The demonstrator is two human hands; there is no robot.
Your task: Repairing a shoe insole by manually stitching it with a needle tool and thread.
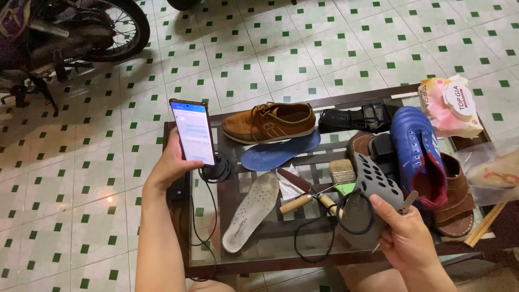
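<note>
Holding, left hand (172,165): smartphone (193,131), upright, screen lit, fingers wrapped round its lower half, off the table's left edge. Gripping, right hand (406,233): grey perforated clog (367,201), fingers clenched on its heel end, thumb on top, above the front edge of the glass table (270,244). Lying just left of clog: brush (341,171), knife (298,189), white insole (251,211). Resting toward back edge: brown suede shoe (268,122), blue insole (280,153). Standing beside clog, right: blue boot (417,152).

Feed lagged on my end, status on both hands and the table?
Left hand holds phone, screen lit. Right hand grips grey clog. Brown shoe, insoles, brush, blue boot crowd the glass table.
</note>
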